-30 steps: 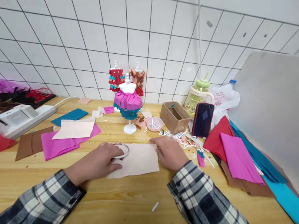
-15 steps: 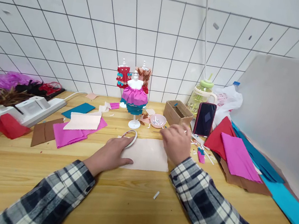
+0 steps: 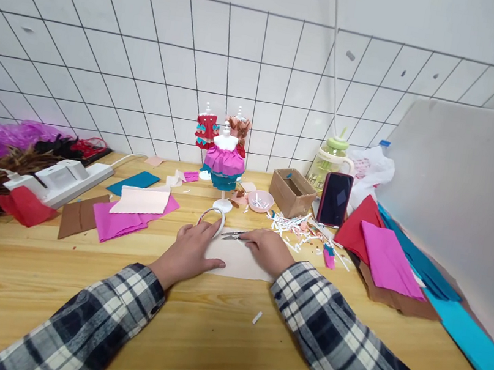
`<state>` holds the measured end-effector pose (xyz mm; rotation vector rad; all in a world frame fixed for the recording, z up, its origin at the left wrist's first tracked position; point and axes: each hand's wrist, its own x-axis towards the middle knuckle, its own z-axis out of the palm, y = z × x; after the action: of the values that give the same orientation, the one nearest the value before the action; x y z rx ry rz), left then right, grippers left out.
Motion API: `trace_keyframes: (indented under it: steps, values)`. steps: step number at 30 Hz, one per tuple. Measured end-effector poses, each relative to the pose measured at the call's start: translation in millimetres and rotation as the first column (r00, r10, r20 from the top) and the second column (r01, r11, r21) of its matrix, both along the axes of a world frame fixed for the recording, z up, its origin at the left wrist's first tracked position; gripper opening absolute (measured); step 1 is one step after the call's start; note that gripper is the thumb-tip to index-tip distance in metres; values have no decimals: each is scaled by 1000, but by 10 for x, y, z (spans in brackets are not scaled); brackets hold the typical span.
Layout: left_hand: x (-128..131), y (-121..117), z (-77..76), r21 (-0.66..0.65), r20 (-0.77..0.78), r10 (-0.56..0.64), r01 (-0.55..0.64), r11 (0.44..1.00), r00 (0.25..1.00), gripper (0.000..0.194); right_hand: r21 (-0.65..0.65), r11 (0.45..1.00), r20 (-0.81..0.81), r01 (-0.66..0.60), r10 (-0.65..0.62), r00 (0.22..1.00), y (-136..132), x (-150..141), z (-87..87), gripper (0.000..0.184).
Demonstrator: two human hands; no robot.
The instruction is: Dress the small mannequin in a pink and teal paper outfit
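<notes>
On the table before me lies a pale beige sheet of crepe paper point(image 3: 242, 263). A narrow roll of white double-sided tape point(image 3: 221, 223) stands on edge at its far left, with my left hand point(image 3: 193, 248) closed on it and the thumb stretched out over the paper. My right hand point(image 3: 270, 251) rests over the sheet's right part and grips a pair of small thread snips point(image 3: 234, 235). Their blades point left towards the tape and look slightly apart. The handle is hidden in my fingers.
Behind the sheet stand small dress forms in paper dresses point(image 3: 223, 163). A pink dish point(image 3: 261, 201), a cardboard box point(image 3: 292, 192), white scraps point(image 3: 298, 230) and a phone point(image 3: 334, 199) are further right. Folded coloured papers point(image 3: 391, 256) lie right; a power strip point(image 3: 66, 183) lies left.
My right hand has come left and down from beside the scraps, bringing the snips over the sheet close to the tape. My left hand stays on the tape. The view has shifted slightly.
</notes>
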<state>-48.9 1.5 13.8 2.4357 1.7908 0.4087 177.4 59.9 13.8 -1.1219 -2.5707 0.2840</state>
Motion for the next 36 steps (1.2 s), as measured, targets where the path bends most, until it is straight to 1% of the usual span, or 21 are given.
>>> trace_keyframes:
  steps: [3, 6, 7, 8, 10, 12, 13, 15, 17, 19, 20, 22, 24, 25, 26, 28, 29, 31, 33, 35, 36]
  values:
    - [-28, 9, -22, -27, 0, -2, 2, 1000, 1000, 98, 3, 996, -3, 85, -85, 996, 109, 256, 59, 22]
    - [-37, 21, -28, -36, 10, 4, -3, 999, 1000, 93, 52, 966, -22, 254, -253, 967, 182, 446, 136, 30]
    - [-37, 25, -27, -39, 15, 3, -2, 999, 1000, 90, 55, 956, -18, 287, -286, 958, 180, 466, 154, 31]
    - [-37, 29, -26, -43, 19, 1, 0, 999, 1000, 87, 38, 959, 1, 279, -280, 960, 164, 460, 163, 29]
    - [-36, 36, -20, -47, 15, -5, 6, 999, 1000, 84, -35, 983, 56, 183, -181, 982, 98, 381, 157, 26]
    - [-32, 37, -12, -52, -1, -5, 5, 999, 1000, 84, -83, 991, 92, 102, -94, 991, 24, 263, 129, 29]
    - [-29, 36, -6, -56, -11, -2, 1, 998, 1000, 85, -89, 993, 99, 81, -72, 993, -2, 212, 113, 27]
    - [-21, 29, 6, -63, -27, 8, -10, 998, 1000, 86, -93, 994, 94, 48, -39, 995, -19, 158, 92, 17]
    - [-16, 19, 17, -66, -40, 16, -19, 998, 999, 85, -113, 993, 77, 18, -10, 997, 9, 178, 92, 9]
    - [-16, 12, 27, -66, -50, 15, -18, 998, 999, 86, -132, 991, 73, 22, -13, 997, 62, 259, 113, 12]
    - [-18, 11, 32, -68, -53, 13, -16, 998, 999, 86, -132, 990, 88, 55, -44, 995, 92, 316, 129, 14]
    - [-27, 13, 45, -78, -57, 10, -14, 997, 998, 87, -99, 979, 140, 181, -167, 976, 147, 455, 164, 16]
    - [-38, 19, 63, -87, -65, 16, -22, 996, 998, 89, -21, 936, 184, 352, -342, 921, 197, 617, 192, 22]
    - [-44, 23, 73, -88, -72, 27, -34, 996, 997, 90, 12, 912, 190, 411, -405, 894, 222, 701, 200, 25]
    - [-51, 27, 84, -88, -81, 42, -49, 995, 996, 91, 39, 890, 192, 454, -452, 871, 247, 780, 203, 28]
    - [-69, 37, 101, -87, -97, 73, -81, 993, 993, 93, 68, 869, 181, 490, -494, 850, 300, 911, 198, 33]
    - [-81, 42, 106, -86, -104, 85, -94, 992, 991, 94, 76, 869, 166, 490, -495, 853, 325, 955, 190, 36]
    - [-113, 52, 105, -83, -115, 110, -120, 989, 987, 94, 75, 887, 110, 455, -461, 881, 344, 996, 172, 39]
    - [-156, 59, 96, -75, -127, 140, -151, 986, 982, 93, 68, 909, 17, 410, -412, 911, 268, 987, 152, 37]
    - [-201, 61, 88, -73, -136, 156, -167, 983, 978, 93, 66, 934, -100, 352, -344, 933, 35, 950, 129, 34]
    - [-220, 59, 87, -75, -137, 154, -165, 983, 978, 93, 73, 956, -158, 286, -272, 949, -146, 928, 116, 34]
